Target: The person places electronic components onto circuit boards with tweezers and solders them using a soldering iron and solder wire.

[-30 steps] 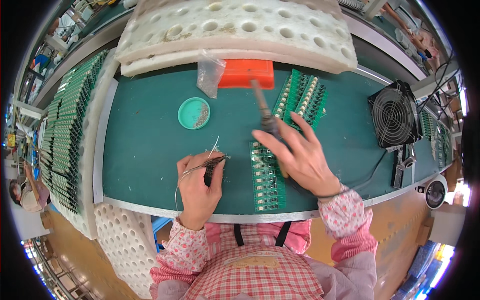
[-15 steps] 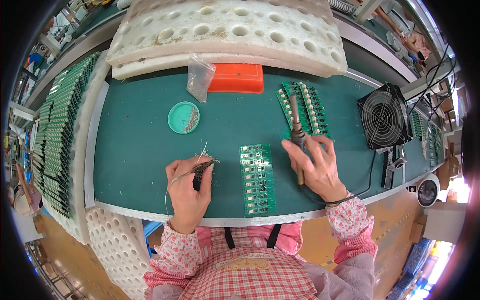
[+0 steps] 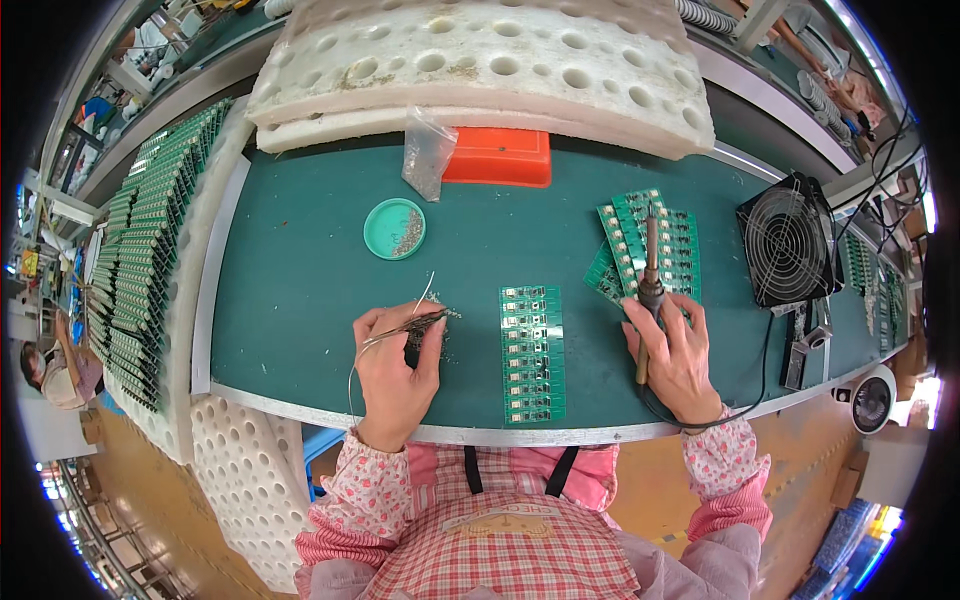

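Near the front edge of the worktop (image 3: 300, 300), the left hand (image 3: 395, 375) pinches a silvery wire (image 3: 429, 286), the right hand (image 3: 680, 360) clasps a soldering iron (image 3: 651, 265), a board (image 3: 532, 355) lies between them — the iron partly hides piled boards (image 3: 683, 250), a black fan (image 3: 787, 240) stands toward the right end, a red box (image 3: 500, 160) by the back edge

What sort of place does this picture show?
Probably an electronics assembly workshop: a slim metal-tipped soldering iron in the right hand, a green rectangular circuit board, and a square black fan.
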Demonstrator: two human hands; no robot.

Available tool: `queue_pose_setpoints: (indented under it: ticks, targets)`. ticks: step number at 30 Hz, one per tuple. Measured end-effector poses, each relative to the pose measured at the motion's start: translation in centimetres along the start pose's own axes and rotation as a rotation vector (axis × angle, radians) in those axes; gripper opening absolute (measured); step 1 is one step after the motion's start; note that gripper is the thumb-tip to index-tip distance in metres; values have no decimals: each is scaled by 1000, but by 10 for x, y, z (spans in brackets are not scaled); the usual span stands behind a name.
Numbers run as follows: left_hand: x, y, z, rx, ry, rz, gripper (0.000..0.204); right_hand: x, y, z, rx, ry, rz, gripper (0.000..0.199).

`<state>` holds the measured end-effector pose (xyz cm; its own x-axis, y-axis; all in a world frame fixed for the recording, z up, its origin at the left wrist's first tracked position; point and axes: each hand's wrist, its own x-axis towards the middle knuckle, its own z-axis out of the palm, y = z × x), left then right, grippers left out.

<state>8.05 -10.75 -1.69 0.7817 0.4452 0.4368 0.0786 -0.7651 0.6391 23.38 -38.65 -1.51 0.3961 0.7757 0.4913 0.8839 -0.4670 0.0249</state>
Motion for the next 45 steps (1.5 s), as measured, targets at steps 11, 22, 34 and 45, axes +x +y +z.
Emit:
queue_pose_setpoints:
  ticks: [11, 22, 34, 45]
  targets:
    - [-2, -8, -1, 25, 14, 43, 17, -33, -30, -28, -90, -48, 146, 63]
    - [-3, -2, -2, 21, -18, 31, 12, -3, -87, -11, 246, 142, 311, 66]
    - [1, -5, -1, 40, -76, 104, 9, -19, -105, 2, 341, 154, 359, 64]
    - [3, -4, 1, 33, -94, 111, 8, -22, -104, 3, 342, 158, 342, 65]
